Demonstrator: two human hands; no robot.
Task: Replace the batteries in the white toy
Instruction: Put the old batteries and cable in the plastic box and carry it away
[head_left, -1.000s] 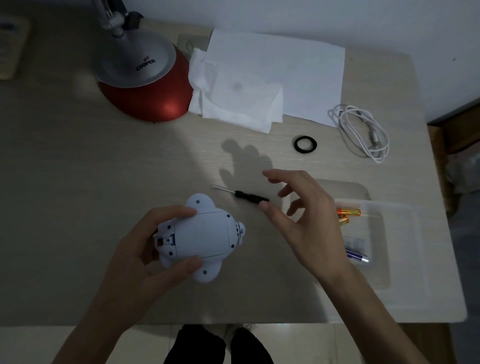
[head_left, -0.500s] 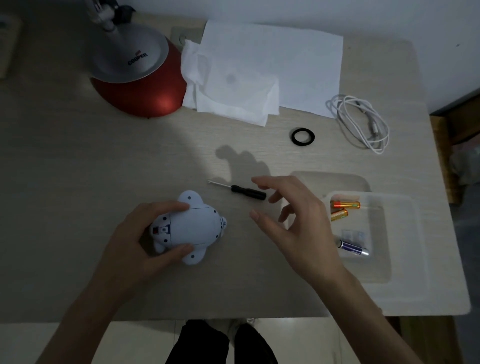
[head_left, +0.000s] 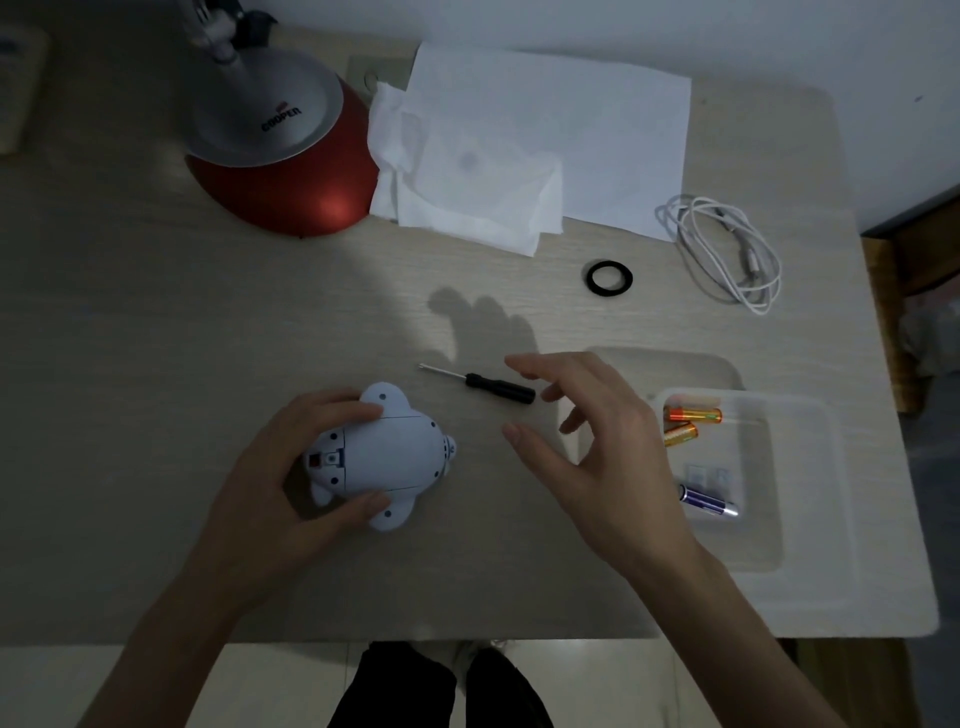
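My left hand (head_left: 291, 478): curled round the white toy (head_left: 387, 457), thumb on its near side, fingers over the far edge, gripping it against the table (head_left: 156, 338). The toy lies on its back, underside up, with a small red switch panel showing at the end toward my palm.

My right hand (head_left: 597, 447): held above the table just right of the toy, fingers spread and loosely bent, thumb out toward the toy, grasping nothing.

Screwdriver (head_left: 483, 383): black handle, thin metal shaft, flat on the table just beyond the toy; the handle end lies just under my right fingertips, contact not discernible.

Clear plastic tray (head_left: 810, 519): on the table right of my right hand. Contents: two orange batteries (head_left: 693, 414) side by side at the far end, one purple battery (head_left: 709, 501) nearer me, and a small clear item between them, too faint to name.

Black ring (head_left: 609, 278): flat on the table, beyond my right hand.

White cable (head_left: 727, 249): coiled loosely, right of the ring.

White tissue (head_left: 467, 176): crumpled, far beyond both hands, overlapping a sheet of white paper (head_left: 597, 130).

Desk lamp (head_left: 283, 150): red shade with a grey top, beyond my left hand, its rim touching the tissue.
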